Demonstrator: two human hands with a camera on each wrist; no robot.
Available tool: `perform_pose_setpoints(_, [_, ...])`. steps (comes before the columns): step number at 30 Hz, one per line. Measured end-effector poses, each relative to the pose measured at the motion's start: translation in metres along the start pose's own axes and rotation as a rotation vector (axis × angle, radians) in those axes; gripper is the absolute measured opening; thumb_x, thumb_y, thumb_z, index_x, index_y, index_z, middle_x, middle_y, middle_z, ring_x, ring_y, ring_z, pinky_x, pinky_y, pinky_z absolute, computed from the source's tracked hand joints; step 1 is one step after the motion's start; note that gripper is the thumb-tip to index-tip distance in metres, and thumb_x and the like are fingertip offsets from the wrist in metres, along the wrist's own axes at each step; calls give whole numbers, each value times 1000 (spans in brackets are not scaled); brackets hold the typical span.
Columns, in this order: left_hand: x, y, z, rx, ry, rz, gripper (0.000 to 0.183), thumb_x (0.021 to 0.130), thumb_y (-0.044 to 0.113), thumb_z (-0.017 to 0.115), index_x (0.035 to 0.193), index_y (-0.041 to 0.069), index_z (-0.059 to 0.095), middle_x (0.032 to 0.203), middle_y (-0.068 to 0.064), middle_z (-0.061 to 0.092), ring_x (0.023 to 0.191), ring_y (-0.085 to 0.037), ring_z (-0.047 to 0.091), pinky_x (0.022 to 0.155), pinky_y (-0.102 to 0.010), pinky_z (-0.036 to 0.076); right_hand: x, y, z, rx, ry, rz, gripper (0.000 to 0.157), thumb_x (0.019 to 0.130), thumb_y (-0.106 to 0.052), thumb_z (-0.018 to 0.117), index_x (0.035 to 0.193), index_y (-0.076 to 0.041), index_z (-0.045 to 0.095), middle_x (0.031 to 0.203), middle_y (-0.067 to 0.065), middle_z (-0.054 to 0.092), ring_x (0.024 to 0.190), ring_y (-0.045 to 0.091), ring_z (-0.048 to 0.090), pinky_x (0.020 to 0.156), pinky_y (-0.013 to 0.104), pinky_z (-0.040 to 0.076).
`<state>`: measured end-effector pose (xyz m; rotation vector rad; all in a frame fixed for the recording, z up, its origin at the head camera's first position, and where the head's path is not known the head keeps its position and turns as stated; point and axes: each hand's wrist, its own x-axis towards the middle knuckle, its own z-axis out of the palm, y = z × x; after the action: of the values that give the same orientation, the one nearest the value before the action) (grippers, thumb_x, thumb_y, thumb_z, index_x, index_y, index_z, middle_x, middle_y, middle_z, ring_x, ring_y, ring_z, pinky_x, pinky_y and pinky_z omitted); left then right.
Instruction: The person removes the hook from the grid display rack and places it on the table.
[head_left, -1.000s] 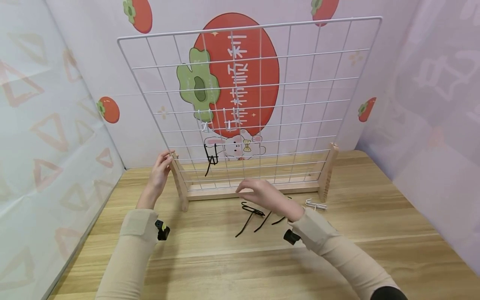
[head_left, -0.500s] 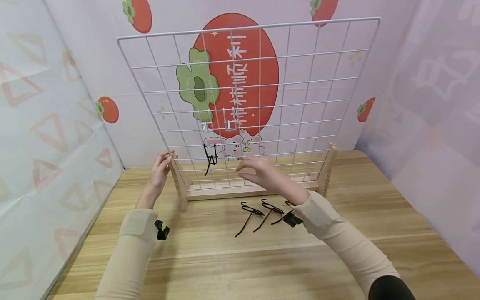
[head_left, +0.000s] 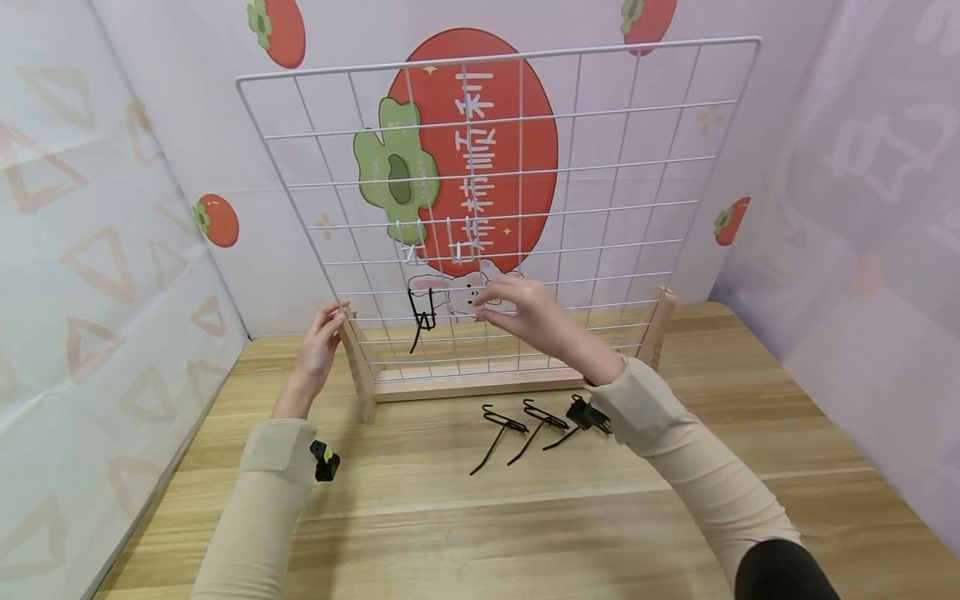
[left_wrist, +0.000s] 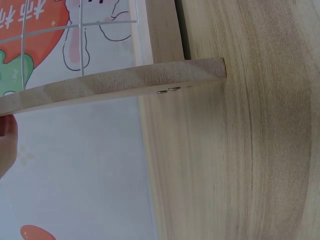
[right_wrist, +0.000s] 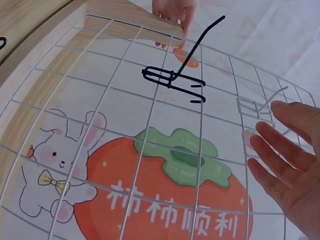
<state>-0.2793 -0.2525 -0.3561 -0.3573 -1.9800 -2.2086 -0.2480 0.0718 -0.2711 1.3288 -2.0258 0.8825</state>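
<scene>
My left hand (head_left: pixel 317 354) holds the upper end of the left wooden side support (head_left: pixel 360 375) of a stand. A white wire grid panel (head_left: pixel 498 59) leans back in this stand. My right hand (head_left: pixel 528 317) is raised before the grid's lower middle, fingers slightly bent, thumb apart, holding nothing. To its left a black wire hook (head_left: pixel 423 320) hangs on the grid, its prong pointing out and down. Higher up hang two white hooks, one at left (head_left: pixel 411 252) and one beside it (head_left: pixel 461 250). In the right wrist view a white hook (right_wrist: pixel 257 107) shows close behind my fingers.
Three black hooks lie on the wooden table (head_left: pixel 420 533) before the stand: a left one (head_left: pixel 504 423), a middle one (head_left: pixel 546 415) and a right one partly covered by the wrist camera (head_left: pixel 581 412). A printed cloth backdrop (head_left: pixel 622 208) stands behind the grid.
My right hand has risen from over the table hooks to the grid's lower middle. My left hand has stayed on the support. The white hook on the table is now hidden by my right sleeve.
</scene>
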Motion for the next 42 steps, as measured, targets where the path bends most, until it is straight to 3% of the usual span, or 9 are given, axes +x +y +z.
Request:
perform_pose_setpoints(23, [0, 0, 0, -11, -2, 13, 19, 96, 12, 33, 107, 19, 47, 100, 5, 47, 100, -9, 42, 91, -22, 25, 31, 1, -12, -37, 137, 26, 18, 76, -2, 67, 93, 1, 63, 90, 11, 64, 87, 20, 59, 77, 31, 46])
perform_pose_setpoints(33, [-1, 0, 0, 6, 7, -5, 17, 97, 14, 33, 106, 20, 46, 102, 3, 46, 100, -9, 42, 92, -22, 26, 36, 0, -5, -1, 190, 40, 22, 74, 1, 68, 96, 3, 63, 97, 13, 64, 104, 25, 54, 95, 32, 37])
perform_pose_setpoints(42, [-1, 0, -1, 6, 8, -11, 17, 97, 15, 33, 108, 19, 45, 103, 2, 45, 102, -10, 40, 93, -23, 25, 39, 1, 2, 14, 214, 30, 22, 74, 1, 68, 95, 3, 63, 100, 15, 62, 100, 23, 56, 86, 28, 43])
